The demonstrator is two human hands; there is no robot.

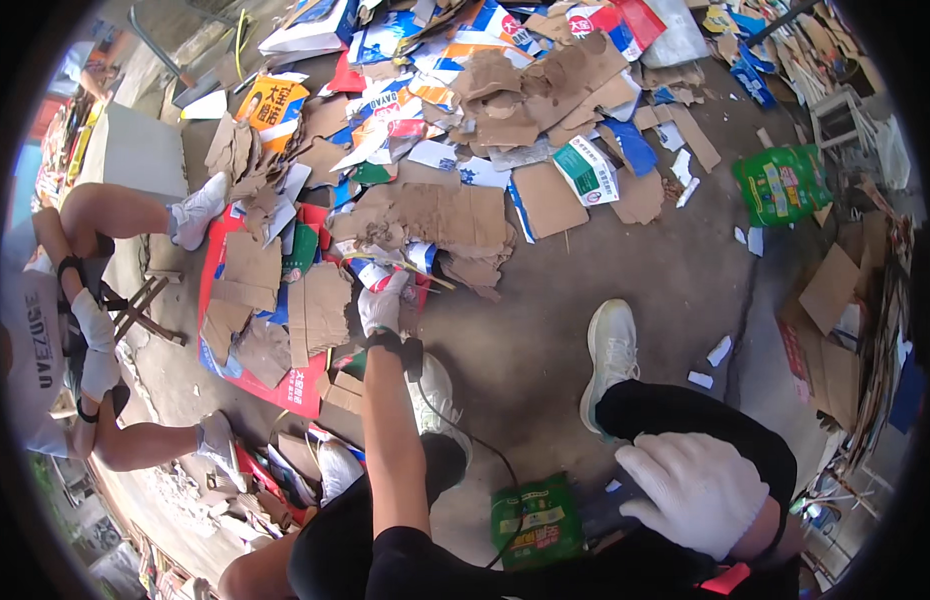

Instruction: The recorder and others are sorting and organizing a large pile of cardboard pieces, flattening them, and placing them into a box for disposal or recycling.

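My left hand (380,304), in a white knit glove, reaches down to the near edge of the scrap cardboard and touches a red, white and blue printed piece (375,274); whether its fingers grip it is hidden. Thin yellowish strips (412,268) lie just beyond the fingers. Brown torn cardboard (457,217) lies past them. My right hand (694,487), also white-gloved, rests palm down by my bent knee at the lower right, its fingers a little apart and nothing visible in it.
A co-worker with gloved hands (99,349) sits at the left near a wooden folding stool (142,304). A large heap of printed cardboard (502,45) lies ahead. Green packages stand at the right (781,185) and between my legs (536,523). A cable hangs by my left wrist.
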